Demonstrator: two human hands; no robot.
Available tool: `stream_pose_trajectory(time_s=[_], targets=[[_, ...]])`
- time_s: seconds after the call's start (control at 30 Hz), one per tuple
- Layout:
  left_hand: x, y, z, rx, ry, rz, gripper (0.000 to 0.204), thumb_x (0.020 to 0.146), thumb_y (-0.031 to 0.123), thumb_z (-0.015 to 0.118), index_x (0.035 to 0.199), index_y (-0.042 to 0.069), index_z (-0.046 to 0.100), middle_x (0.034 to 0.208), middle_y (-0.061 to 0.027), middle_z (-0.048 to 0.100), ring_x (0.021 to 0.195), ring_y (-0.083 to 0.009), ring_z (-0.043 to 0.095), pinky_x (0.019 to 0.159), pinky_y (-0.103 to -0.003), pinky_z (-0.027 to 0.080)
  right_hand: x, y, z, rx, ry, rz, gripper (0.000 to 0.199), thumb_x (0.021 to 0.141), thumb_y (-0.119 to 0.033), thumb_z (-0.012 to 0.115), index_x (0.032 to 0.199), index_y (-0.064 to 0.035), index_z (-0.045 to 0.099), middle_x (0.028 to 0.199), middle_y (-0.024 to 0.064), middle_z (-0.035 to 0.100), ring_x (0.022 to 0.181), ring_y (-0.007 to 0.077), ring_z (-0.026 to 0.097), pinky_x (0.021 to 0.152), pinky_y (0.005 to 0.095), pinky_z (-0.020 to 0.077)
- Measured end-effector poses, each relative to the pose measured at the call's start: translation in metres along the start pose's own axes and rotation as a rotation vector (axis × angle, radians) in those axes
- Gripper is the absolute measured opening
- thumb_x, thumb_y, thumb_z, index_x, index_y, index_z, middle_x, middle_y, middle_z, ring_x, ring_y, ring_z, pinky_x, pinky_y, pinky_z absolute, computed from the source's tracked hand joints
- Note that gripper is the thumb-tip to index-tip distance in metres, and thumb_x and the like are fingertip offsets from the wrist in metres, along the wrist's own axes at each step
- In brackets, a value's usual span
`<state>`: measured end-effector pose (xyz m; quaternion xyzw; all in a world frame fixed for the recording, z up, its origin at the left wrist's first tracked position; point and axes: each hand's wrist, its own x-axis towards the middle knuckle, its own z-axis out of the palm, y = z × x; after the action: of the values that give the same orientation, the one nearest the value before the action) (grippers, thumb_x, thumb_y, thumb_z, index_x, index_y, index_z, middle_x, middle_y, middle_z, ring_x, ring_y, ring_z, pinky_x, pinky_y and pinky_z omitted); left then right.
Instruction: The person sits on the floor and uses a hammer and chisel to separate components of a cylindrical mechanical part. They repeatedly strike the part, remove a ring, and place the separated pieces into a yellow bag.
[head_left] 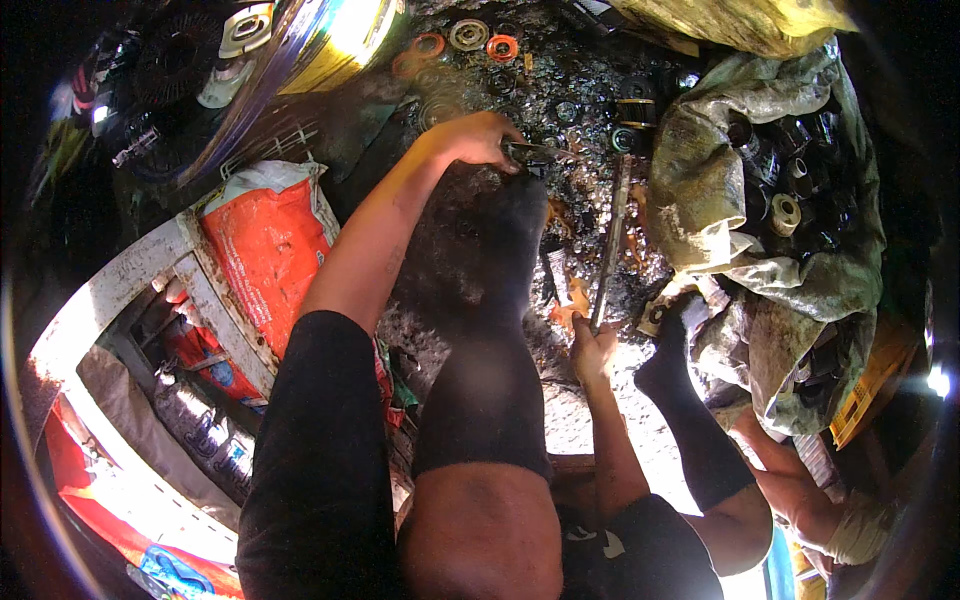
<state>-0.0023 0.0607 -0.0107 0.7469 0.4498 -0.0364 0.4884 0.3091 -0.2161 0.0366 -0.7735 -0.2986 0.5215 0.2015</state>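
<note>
Left of the sack (pixel 700 185): left hand (pixel 482 140) fingers pinch slim tool (pixel 545 151); right hand (pixel 594 352) fingers wrap metal bar (pixel 612 240). Apparently positioning both; next move calls for steady grips.

Long greyish bar (pixel 613 235), slightly aslant, with a slim dark tool (pixel 543 150) crosswise to its left.

Left hand: my fingers (pixel 508 140) curl into a grip, wrist bent to the right.
Left forearm (pixel 382 225): reaches far forward, bare below my dark sleeve (pixel 325 440).
Right hand (pixel 594 352): closed in a grip, held nearer to me.
Right forearm (pixel 617 440): bare, angled forward and slightly left.
</note>
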Motion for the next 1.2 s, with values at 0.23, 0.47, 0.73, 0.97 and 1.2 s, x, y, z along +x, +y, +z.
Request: stream_pose_trajectory(time_s=[0.23,0.47,0.73,0.97,1.2], targets=[[-0.046,0.012,0.004,0.017,0.318,-0.244,0.041,0.079,0.035,0.074,0.113,0.012,0.071,0.092,-0.0185,0.071,0.081,-0.0402,0.068,0.074,-0.046,0.055,-0.006,-0.019,0.007,0.206,-0.026,0.157,0.028,0.091,-0.023,0.073,0.07,-0.0093,0.061,0.052,-0.0056,0.047,0.04,0.0057,0.035,0.039,0.0258,0.0229],[-0.064,0.013,0.046,0.21,0.376,-0.107,0.033,0.071,0.019,0.07,0.102,0.011,0.07,0.091,-0.0165,0.07,0.09,-0.0369,0.068,0.076,-0.05,0.054,-0.011,-0.025,0.01,0.259,-0.093,0.172,0.03,0.09,-0.025,0.074,0.069,-0.0091,0.059,0.05,-0.0053,0.044,0.037,0.0061,0.035,0.037,0.0259,0.0244],[-0.049,0.023,0.041,0.307,0.395,-0.147,0.025,0.07,0.018,0.07,0.093,0.009,0.071,0.086,-0.0153,0.071,0.084,-0.0372,0.069,0.072,-0.05,0.056,-0.009,-0.011,0.01,0.033,-0.048,0.159,0.035,0.091,-0.027,0.074,0.064,-0.0086,0.06,0.05,-0.0035,0.047,0.04,0.0064,0.037,0.039,0.0266,0.0254],[-0.045,0.029,0.039,0.337,0.27,-0.338,0.018,0.07,0.019,0.067,0.081,0.005,0.072,0.084,-0.0184,0.072,0.081,-0.0383,0.071,0.072,-0.048,0.057,-0.024,-0.047,0.022,0.021,-0.048,-0.14,0.039,0.097,-0.024,0.065,0.062,-0.0081,0.059,0.05,-0.0042,0.043,0.043,0.0053,0.035,0.042,0.027,0.0227],[-0.046,0.024,0.041,0.285,0.265,-0.298,0.022,0.072,0.022,0.069,0.079,0.002,0.069,0.079,-0.018,0.071,0.077,-0.039,0.07,0.069,-0.051,0.057,0.001,-0.037,0.036,-0.253,-0.092,-0.087,0.029,0.09,-0.024,0.067,0.072,-0.0026,0.06,0.054,-0.0008,0.047,0.051,0.0111,0.043,0.047,0.032,0.03]])
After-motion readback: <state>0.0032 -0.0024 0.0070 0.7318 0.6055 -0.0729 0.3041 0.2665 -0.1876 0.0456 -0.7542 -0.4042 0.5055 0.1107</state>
